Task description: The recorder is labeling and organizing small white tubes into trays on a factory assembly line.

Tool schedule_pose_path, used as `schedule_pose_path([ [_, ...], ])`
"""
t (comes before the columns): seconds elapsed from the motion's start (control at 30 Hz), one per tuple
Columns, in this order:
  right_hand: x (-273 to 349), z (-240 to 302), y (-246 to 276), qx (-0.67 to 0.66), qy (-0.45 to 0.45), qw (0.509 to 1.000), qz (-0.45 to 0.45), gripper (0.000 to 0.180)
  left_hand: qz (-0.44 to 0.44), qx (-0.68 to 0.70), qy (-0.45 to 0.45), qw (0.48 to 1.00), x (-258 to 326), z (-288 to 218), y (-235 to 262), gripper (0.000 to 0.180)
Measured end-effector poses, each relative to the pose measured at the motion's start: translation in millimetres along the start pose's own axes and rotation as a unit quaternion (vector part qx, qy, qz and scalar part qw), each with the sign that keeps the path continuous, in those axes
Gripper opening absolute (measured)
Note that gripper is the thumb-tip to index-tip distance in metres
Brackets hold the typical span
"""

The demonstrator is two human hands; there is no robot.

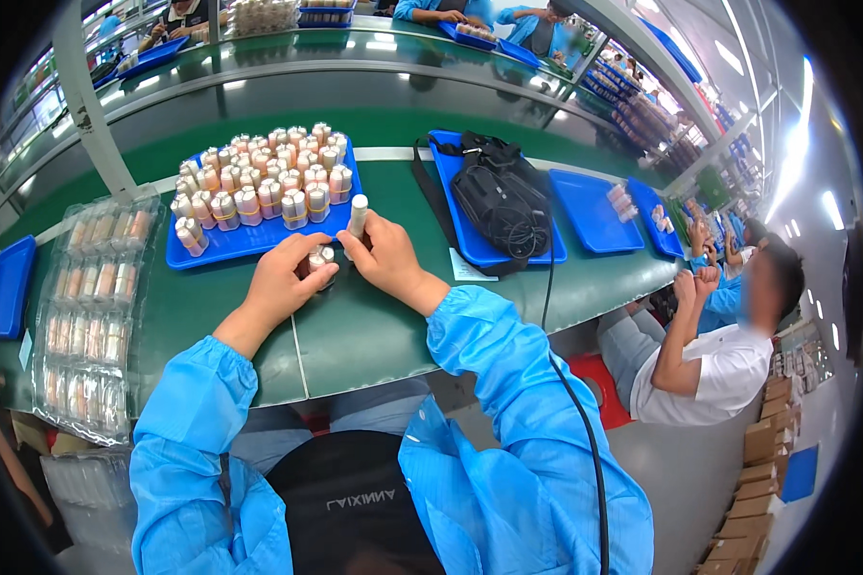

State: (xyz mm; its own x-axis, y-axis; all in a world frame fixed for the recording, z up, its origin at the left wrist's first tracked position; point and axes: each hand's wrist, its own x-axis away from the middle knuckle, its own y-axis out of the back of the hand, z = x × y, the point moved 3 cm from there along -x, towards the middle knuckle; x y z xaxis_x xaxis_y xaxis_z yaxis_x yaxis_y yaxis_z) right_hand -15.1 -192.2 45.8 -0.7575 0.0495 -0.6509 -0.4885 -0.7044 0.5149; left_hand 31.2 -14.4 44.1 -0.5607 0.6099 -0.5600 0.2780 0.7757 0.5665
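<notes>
A small cluster of pale, cylindrical tubes [318, 261] is sitting on the green conveyor belt [374, 335] just at the near edge of the blue tray [249, 241], and the person's left hand [283, 278] is curling around it, fingers wrapping the bundle from the seven o'clock side. The right hand [388, 257] is pinching a single upright tube [358, 215] between thumb and fingers, holding it just at one o'clock from the cluster, over the tray's front rim. The tubes are looking light, rigid and smooth-walled, probably plastic, so they are likely slipping or toppling easily; gripping around the mid-body rather than the capped tip seems the safer hold, and the cluster appears to be held together by a thin band, though the view is too small to be sure. Outward from there, the tray is carrying many more banded bundles of the same tubes [259, 177], standing upright at eleven o'clock from the hands. At nine o'clock, clear plastic blister trays [96, 287] filled with tubes are lying in a stack on the belt, and beyond them another blue tray [10, 287] is resting at the rim. At two o'clock a black strapped bag [499, 196] with a cable is lying on a further blue tray [455, 172]. At three o'clock a seated co-worker in a white shirt [719, 369] is working beside the belt.
</notes>
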Motion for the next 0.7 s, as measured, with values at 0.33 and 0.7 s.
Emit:
schedule_pose_path([
  [0.33, 7.3, -10.8, -2.4, -0.037, -0.023, 0.999, 0.027, 0.030, 0.040, 0.113, 0.136, 0.983, 13.0, 2.9, -5.3, 0.052],
  [0.7, 2.8, -7.0, 25.1, -0.187, -0.134, 0.973, -0.025, 0.015, 0.018, 0.085, 0.111, 0.990, 7.4, 9.6, -10.1, 0.044],
])
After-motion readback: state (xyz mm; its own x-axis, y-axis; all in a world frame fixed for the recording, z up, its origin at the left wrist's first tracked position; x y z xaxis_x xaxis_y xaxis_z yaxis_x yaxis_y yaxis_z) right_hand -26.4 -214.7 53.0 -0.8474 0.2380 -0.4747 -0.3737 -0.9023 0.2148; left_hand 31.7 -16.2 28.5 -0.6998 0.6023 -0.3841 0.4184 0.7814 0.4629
